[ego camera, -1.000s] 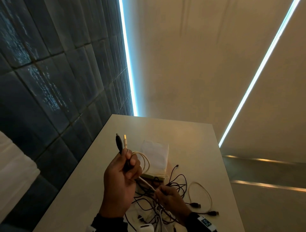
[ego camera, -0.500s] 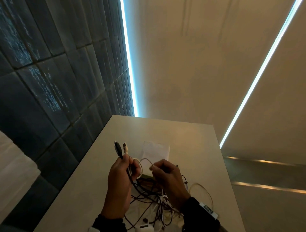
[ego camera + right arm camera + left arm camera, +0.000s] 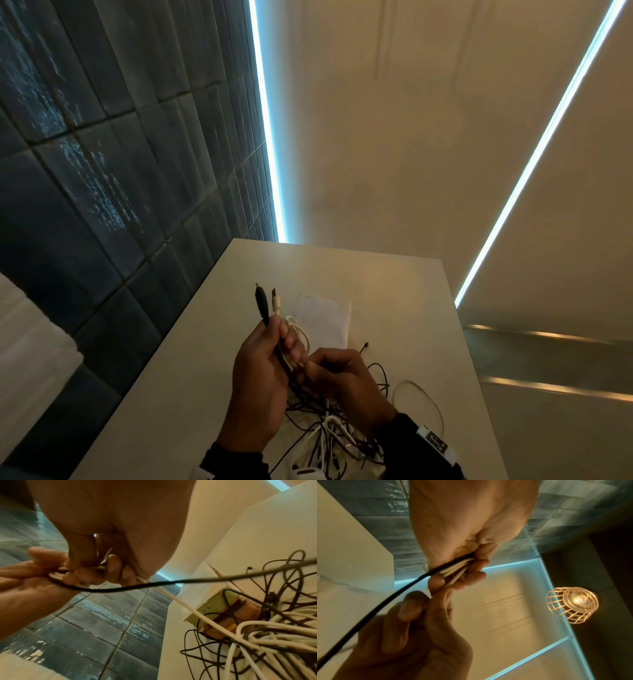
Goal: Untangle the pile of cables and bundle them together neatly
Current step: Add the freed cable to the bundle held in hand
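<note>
Up above the table (image 3: pixel 394 291), the left hand (image 3: pixel 260 383) grasps a black cable (image 3: pixel 262 303) and a white cable (image 3: pixel 276 303), plug ends pointing up. Beside it, the right hand (image 3: pixel 346 383) pinches the white cable's loops, while the cable pile (image 3: pixel 332 435) lies tangled near the table's near edge.

R hand (image 3: pixel 109 536) pinches white cable (image 3: pixel 185 605); pile (image 3: pixel 257 628) below.
</note>
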The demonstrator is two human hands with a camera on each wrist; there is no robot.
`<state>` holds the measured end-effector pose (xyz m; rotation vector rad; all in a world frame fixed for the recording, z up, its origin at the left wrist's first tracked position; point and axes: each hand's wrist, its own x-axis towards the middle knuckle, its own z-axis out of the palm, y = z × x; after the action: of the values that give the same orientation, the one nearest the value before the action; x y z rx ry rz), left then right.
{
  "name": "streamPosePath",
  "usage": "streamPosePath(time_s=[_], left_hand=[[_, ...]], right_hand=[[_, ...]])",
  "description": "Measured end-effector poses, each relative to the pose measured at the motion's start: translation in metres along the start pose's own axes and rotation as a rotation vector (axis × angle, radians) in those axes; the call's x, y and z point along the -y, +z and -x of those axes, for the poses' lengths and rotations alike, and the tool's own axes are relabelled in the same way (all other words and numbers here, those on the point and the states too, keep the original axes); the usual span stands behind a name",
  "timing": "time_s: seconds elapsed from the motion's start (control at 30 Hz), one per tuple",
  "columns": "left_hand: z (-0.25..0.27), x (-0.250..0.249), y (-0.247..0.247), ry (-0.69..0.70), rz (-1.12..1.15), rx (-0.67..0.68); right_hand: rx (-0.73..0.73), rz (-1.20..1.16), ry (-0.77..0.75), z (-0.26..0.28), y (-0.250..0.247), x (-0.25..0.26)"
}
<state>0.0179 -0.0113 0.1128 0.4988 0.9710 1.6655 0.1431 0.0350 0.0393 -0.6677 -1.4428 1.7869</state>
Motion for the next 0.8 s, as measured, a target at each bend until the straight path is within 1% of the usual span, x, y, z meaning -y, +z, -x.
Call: streamPosePath(time_s=[0.1, 0.3, 0.37, 0.47, 0.6, 0.7, 0.8], left_hand=[[-0.002, -0.001, -0.001, 0.035, 0.024, 0.037], [-0.002, -0.008, -0.003, 0.049, 0.046, 0.072], [-0.001, -0.011, -0.004, 0.052, 0.042, 0.084], [-0.001, -0.013, -0.007, 0.051, 0.038, 0.088], [0.0, -0.012, -0.008, 0.04, 0.037, 0.06], [0.001, -0.013, -0.009, 0.057, 0.025, 0.043], [0.001, -0.012, -0.01, 0.072, -0.041, 0.01]], right_hand=[[0.016, 0.058, 0.04, 0.001, -0.013, -0.02], [-0.085, 0.146, 0.198, 0.01, -0.034, -0.079], [-0.102, 0.152, 0.227, 0.011, -0.038, -0.092], [-0.115, 0.191, 0.242, 0.011, -0.039, -0.098], [-0.123, 0.266, 0.232, 0.007, -0.038, -0.102], [-0.136, 0.319, 0.242, 0.007, -0.042, -0.113], [-0.173, 0.39, 0.271, 0.009, -0.047, -0.121]])
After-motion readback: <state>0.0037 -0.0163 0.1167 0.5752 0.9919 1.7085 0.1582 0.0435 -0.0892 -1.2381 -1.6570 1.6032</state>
